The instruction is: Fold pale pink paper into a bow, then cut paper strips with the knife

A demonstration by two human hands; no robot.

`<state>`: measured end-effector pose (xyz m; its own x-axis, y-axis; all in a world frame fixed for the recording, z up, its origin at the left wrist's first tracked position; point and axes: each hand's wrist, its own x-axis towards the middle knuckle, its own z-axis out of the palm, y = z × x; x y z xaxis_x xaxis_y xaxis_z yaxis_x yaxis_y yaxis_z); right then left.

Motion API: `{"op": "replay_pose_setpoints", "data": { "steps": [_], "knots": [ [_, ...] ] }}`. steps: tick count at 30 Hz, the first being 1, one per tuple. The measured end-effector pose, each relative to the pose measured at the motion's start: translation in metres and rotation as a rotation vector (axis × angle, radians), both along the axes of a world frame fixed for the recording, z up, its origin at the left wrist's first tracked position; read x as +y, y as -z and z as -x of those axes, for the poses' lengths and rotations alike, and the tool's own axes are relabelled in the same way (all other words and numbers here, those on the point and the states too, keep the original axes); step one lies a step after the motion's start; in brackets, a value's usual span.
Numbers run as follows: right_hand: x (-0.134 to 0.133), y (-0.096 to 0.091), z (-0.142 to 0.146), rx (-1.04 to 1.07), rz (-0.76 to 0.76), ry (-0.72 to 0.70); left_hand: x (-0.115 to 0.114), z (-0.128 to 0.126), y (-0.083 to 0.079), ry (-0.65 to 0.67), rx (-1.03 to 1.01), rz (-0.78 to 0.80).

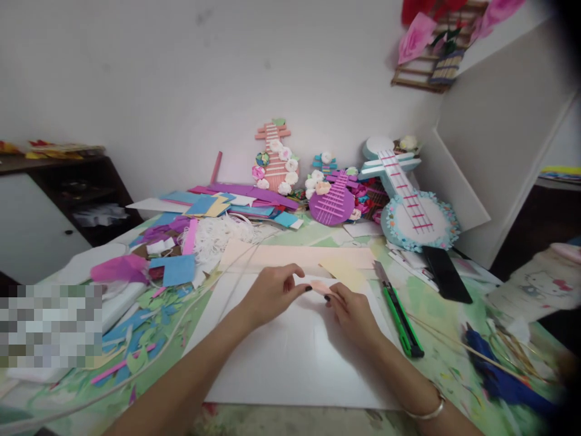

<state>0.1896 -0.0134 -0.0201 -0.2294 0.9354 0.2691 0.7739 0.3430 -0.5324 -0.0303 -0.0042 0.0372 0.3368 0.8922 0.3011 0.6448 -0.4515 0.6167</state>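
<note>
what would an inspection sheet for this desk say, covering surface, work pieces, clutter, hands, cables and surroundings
Surface: white board lying on a green-patterned table.
Work pieces: small pink strip held above the board; peach sheet behind it; green cutter at right, blade showing.
Clutter: paper scraps and white shreds at left; phone at right.
Hands: right hand pinches the strip; left hand has thumb and forefinger apart, thumb tip by the strip, contact unclear.
Cables: white cord runs past the scraps and across the peach sheet.
Surroundings: toy instruments near the wall; cabinet at left.
</note>
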Motion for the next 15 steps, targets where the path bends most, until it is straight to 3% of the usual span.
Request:
{"op": "replay_pose_setpoints", "data": {
  "steps": [4,5,7,9,12,15],
  "knots": [
    [0.001,0.002,-0.001,0.225,0.129,0.036,0.019,0.042,-0.051,-0.273,-0.003,-0.111],
    [0.002,0.002,-0.001,0.247,0.155,0.033,0.03,0.054,-0.06,-0.459,0.071,-0.171],
    [0.002,0.003,-0.001,0.26,0.187,0.027,0.059,0.073,-0.068,-0.626,0.148,-0.21],
    [0.002,0.003,-0.002,0.259,0.204,0.023,0.095,0.084,-0.063,-0.661,0.237,-0.177],
    [0.001,0.002,-0.002,0.25,0.22,0.018,0.144,0.085,-0.037,-0.537,0.364,-0.06],
    [0.0,-0.001,-0.001,0.229,0.21,-0.004,0.173,0.079,-0.009,-0.433,0.457,0.023]
  ]
}}
